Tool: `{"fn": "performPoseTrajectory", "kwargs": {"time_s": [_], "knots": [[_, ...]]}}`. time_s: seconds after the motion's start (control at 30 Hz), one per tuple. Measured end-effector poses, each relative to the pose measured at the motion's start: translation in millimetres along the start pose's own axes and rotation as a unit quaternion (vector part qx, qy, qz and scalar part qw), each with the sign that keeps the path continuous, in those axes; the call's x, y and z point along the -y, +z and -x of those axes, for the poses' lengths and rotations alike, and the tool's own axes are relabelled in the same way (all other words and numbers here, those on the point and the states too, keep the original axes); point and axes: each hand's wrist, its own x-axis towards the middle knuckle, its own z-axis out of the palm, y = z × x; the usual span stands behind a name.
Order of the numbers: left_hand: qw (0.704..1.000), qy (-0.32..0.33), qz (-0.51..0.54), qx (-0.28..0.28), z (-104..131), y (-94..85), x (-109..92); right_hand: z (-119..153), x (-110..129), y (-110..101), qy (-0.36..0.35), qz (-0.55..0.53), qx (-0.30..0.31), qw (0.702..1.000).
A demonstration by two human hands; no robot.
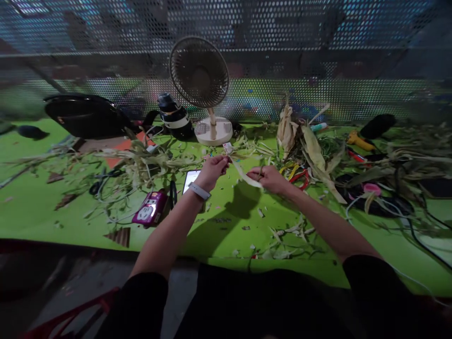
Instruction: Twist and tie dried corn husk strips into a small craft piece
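A pale strip of corn husk (241, 173) stretches between my two hands above the green table. My left hand (213, 171), with a watch on its wrist, pinches the strip's upper end. Closer to me, the fingers of my right hand (267, 179) are closed at the strip's lower part, and its end sticks out below them. A thin dark loop shows at the right fingers; I cannot tell what it is. Partly hidden behind my left wrist lies a lit phone (191, 179). Husk scraps (293, 230) are scattered around.
Beyond my hands stand a fan (213, 132) and a dark bottle (176, 120). Left are a black bag (88, 115), a purple power socket (151, 208) and a husk heap (141, 162). Right are dried husks (313, 148), a yellow-handled tool (360, 141) and cables. Perforated metal (268, 89) rises behind.
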Motion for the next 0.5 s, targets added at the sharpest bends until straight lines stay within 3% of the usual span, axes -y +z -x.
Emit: {"fn": "performPoseTrajectory", "kwargs": {"time_s": [0.1, 0.2, 0.37, 0.5], "knots": [[0.996, 0.039, -0.08, -0.028, 2, 4.8, 8, 4, 9, -1, -0.029, 0.051, 0.016, 0.998], [0.999, 0.028, -0.035, -0.016, 4, 8.2, 10, 3, 8, -1, -0.024, -0.015, 0.051, 0.998], [0.996, 0.077, 0.043, -0.022, 6, 9.1, -7, -1, -8, 13, 0.1, -0.209, 0.126, 0.965], [0.991, 0.132, -0.012, -0.031, 3, 4.4, -31, -1, -13, 22, 0.195, -0.301, 0.194, 0.913]]}}
